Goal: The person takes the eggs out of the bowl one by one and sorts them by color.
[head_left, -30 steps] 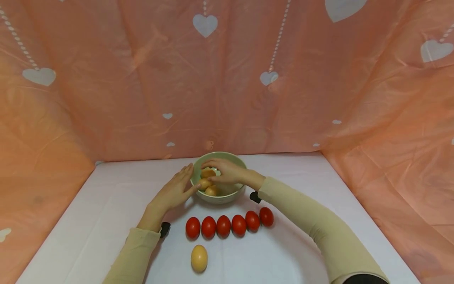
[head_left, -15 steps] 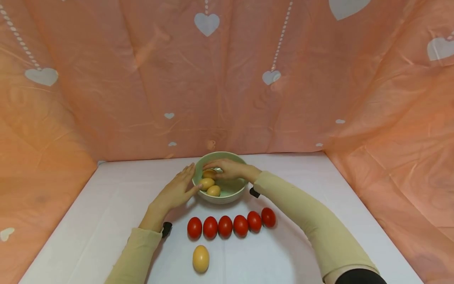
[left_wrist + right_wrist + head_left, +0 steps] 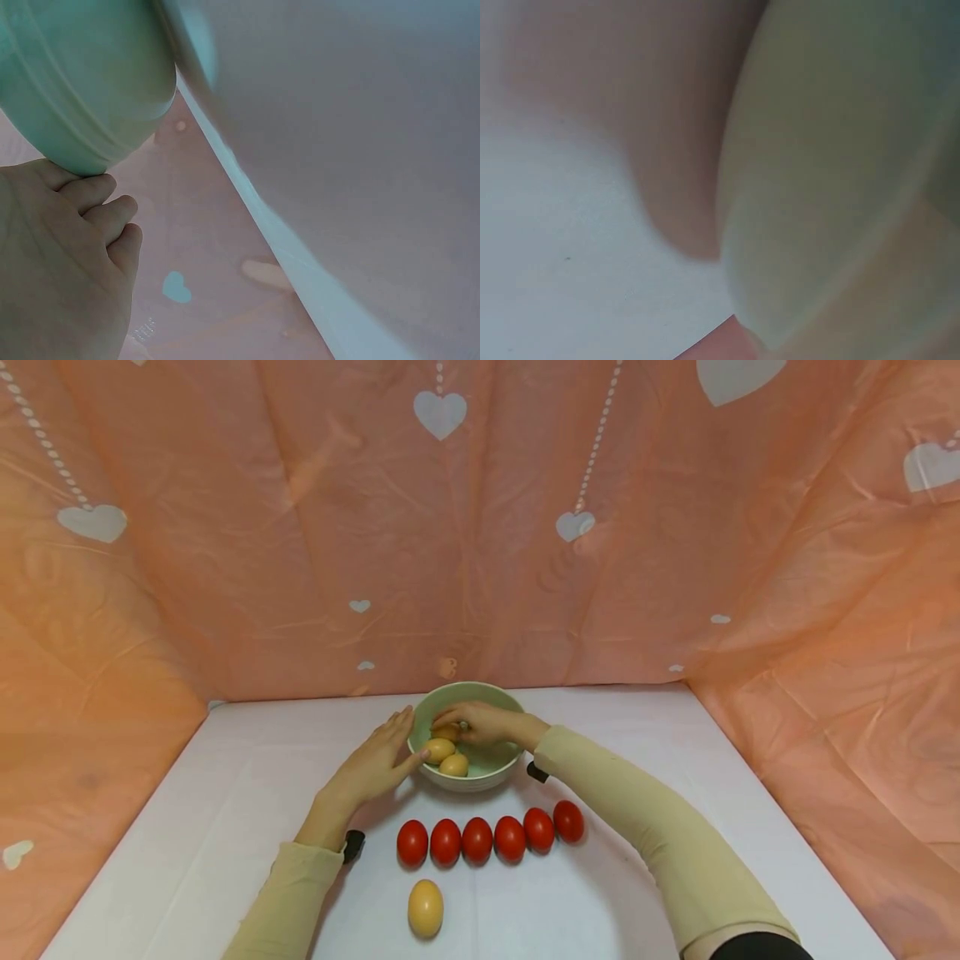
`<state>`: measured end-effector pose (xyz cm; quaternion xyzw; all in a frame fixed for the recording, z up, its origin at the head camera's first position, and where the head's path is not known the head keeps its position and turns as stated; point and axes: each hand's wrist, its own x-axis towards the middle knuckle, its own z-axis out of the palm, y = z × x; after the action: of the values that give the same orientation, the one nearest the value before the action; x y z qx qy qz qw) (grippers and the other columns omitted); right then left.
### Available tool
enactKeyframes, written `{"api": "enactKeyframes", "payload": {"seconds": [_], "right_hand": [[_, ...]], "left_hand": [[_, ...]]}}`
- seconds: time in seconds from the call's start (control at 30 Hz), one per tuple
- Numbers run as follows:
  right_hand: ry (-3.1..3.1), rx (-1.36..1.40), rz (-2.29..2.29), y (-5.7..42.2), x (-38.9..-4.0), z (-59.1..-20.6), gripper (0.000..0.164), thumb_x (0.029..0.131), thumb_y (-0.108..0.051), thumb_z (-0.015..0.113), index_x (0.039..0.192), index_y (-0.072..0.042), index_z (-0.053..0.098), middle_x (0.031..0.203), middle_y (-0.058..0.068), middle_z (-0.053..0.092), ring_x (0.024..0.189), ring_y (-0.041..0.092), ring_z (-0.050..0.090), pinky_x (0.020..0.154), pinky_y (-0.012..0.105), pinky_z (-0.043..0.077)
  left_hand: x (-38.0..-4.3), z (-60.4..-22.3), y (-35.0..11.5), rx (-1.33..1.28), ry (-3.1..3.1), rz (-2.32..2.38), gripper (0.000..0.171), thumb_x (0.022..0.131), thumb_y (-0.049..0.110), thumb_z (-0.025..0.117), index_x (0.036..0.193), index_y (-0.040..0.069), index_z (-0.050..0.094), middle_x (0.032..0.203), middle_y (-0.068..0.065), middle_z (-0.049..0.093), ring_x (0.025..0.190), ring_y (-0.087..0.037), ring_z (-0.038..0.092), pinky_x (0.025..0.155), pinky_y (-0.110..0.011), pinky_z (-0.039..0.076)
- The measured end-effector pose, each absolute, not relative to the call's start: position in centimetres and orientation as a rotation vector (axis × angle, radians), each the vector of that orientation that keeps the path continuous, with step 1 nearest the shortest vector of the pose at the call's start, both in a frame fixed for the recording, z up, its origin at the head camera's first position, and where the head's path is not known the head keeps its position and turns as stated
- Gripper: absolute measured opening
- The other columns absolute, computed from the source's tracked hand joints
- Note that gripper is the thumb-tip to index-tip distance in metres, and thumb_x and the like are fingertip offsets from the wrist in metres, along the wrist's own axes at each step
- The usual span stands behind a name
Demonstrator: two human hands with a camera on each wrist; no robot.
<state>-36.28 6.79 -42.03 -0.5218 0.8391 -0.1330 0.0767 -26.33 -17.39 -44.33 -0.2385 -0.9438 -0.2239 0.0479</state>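
A pale green bowl (image 3: 480, 783) stands near the back of the table with several yellow eggs (image 3: 453, 766) inside, gathered at its left. My left hand (image 3: 367, 763) rests against the bowl's left side, fingers straight along the outside and thumb at the front rim. In the left wrist view its fingertips touch the bowl's outer wall (image 3: 82, 82). Reaching in over the right rim, my right hand (image 3: 483, 724) has its curled fingers round the rearmost yellow egg (image 3: 446, 732), which is partly hidden. A small shiny spot beside that egg is too small to identify. The right wrist view shows mainly the bowl's blurred wall (image 3: 817, 150).
In front of the bowl, several red eggs (image 3: 477, 841) lie in a row, rising slightly toward the right. A single yellow egg (image 3: 425, 909) lies nearer me, below the row's left end. An orange cloth (image 3: 480, 568) with hearts surrounds the white tabletop (image 3: 247, 777).
My right hand has sunk a little deeper into the bowl, its fingers closing in round the rear yellow egg. The left hand keeps its place on the bowl. The whole view has shifted slightly.
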Motion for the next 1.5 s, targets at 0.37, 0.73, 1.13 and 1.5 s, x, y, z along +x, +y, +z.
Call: {"api": "enactKeyframes", "payload": {"seconds": [0.37,0.73,1.13,1.5], "right_hand": [[2.547,-1.514,-0.449,7.3,-35.4,-41.6,0.041,0.098,0.004,0.065,0.139,0.0,0.064,0.143,0.018,0.06,0.131,0.032,0.058,0.105,0.035,0.053],[2.626,-1.461,-0.593,8.5,-34.3,-40.5,0.046,0.096,0.004,0.068,0.142,0.002,0.061,0.142,0.023,0.056,0.121,0.032,0.061,0.09,0.023,0.057],[2.616,-1.421,-0.936,9.9,-31.0,-39.6,0.046,0.097,-0.003,0.073,0.14,0.004,0.06,0.135,0.024,0.054,0.115,0.031,0.063,0.09,0.021,0.058],[2.578,-1.401,-1.421,11.2,-27.2,-39.1,0.048,0.088,-0.006,0.084,0.132,0.002,0.066,0.129,0.018,0.055,0.113,0.029,0.061,0.087,0.024,0.06]], "left_hand": [[-26.3,-44.4,-17.3,-0.724,-2.88,-0.672,0.085,0.107,0.052,0.052,0.162,-0.006,0.024,0.17,-0.02,0.021,0.156,-0.043,0.023,0.126,-0.057,0.022],[-26.2,-44.0,-17.2,-0.729,-2.893,-0.685,0.083,0.107,0.049,0.053,0.161,-0.007,0.025,0.17,-0.021,0.021,0.156,-0.044,0.022,0.126,-0.059,0.021],[-26.3,-44.5,-17.2,-0.745,-2.873,-0.688,0.082,0.107,0.046,0.055,0.16,-0.009,0.025,0.169,-0.024,0.021,0.155,-0.046,0.023,0.125,-0.06,0.022],[-26.2,-44.2,-17.1,-0.726,-2.892,-0.675,0.083,0.107,0.049,0.053,0.162,-0.006,0.023,0.171,-0.021,0.02,0.156,-0.045,0.021,0.125,-0.061,0.021]]}}
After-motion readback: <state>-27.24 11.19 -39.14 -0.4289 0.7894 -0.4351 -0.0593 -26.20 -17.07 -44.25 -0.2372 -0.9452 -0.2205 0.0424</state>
